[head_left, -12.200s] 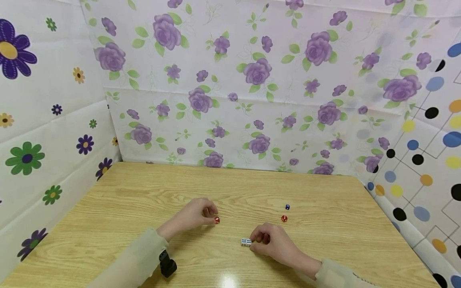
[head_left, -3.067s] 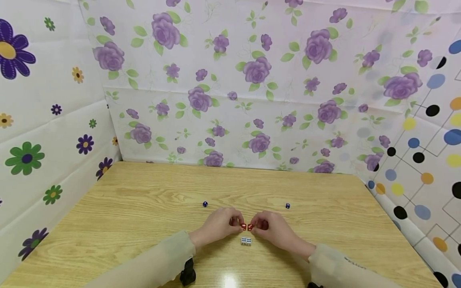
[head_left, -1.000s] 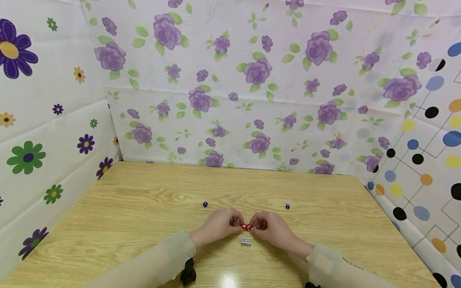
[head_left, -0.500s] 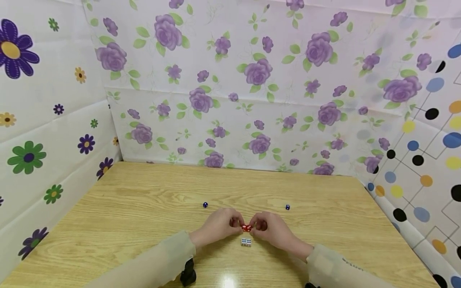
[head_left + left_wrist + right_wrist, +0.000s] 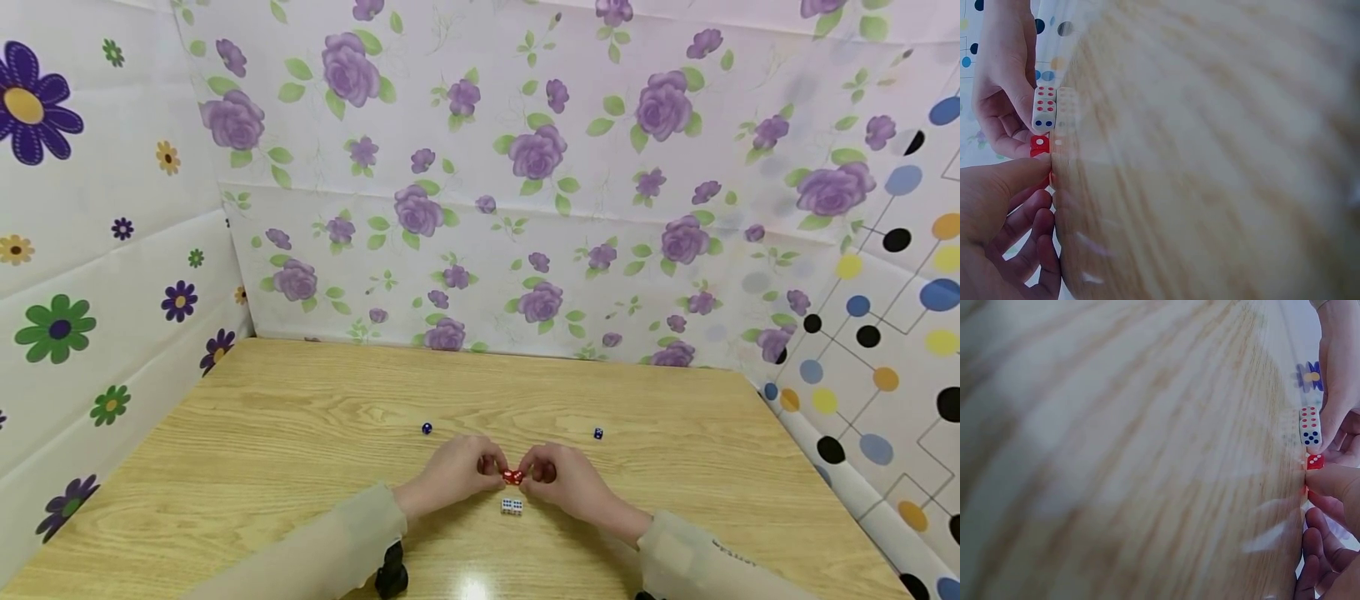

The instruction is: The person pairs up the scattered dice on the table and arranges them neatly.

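Observation:
Two red dice meet side by side between my hands at the middle of the table. My left hand (image 5: 461, 467) pinches the left red die (image 5: 507, 477) between thumb and finger. From the other side, my right hand (image 5: 566, 482) pinches the right red die (image 5: 518, 477). Just in front of them, a pair of white dice (image 5: 512, 507) stands face to face on the wood. In the left wrist view, the white dice (image 5: 1045, 108) show red and blue pips beside a red die (image 5: 1040, 142). Fingertips cover the outer sides of the red dice.
A blue die (image 5: 427, 428) lies behind my left hand, and another blue die (image 5: 597, 433) lies behind my right. The wooden table (image 5: 315, 392) ends at a flowered cloth (image 5: 480, 208) at the back, with patterned cloths at both sides.
Twelve seconds ago the red dice were far apart and my right hand was at the white dice. Both hands brought the red dice inward; a small gap at 3.1 seconds ago then closed.

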Motion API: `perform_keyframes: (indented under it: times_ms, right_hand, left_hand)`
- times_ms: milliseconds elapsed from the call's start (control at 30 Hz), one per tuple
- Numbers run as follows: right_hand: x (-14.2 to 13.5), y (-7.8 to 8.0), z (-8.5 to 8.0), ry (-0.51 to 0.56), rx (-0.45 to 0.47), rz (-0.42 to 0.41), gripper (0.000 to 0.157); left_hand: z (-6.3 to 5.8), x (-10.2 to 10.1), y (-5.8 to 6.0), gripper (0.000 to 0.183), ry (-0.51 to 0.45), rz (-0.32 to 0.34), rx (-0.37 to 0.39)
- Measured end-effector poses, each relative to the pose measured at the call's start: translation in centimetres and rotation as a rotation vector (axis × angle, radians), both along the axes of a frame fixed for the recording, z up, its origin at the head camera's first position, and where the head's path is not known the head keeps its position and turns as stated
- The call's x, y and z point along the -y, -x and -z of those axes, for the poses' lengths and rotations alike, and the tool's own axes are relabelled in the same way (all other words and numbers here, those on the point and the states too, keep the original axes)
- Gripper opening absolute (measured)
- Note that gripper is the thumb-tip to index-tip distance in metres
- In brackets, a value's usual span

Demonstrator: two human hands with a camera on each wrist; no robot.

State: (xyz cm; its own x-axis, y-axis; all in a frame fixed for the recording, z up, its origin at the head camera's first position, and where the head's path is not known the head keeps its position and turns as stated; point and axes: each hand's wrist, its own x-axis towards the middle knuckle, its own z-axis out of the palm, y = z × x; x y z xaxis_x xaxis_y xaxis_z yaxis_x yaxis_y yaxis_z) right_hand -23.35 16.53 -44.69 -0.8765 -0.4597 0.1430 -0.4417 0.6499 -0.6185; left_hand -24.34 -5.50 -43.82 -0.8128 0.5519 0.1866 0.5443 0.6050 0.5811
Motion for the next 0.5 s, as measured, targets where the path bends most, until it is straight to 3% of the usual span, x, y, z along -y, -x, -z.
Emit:
perform_keyframes:
  times_ms: [500]
  right_hand:
    - [-0.01, -0.11, -0.12, -0.002, 0.004, 0.002, 0.007]
  left_hand:
    - [-0.03, 0.01, -0.03, 0.014, -0.011, 0.001, 0.034]
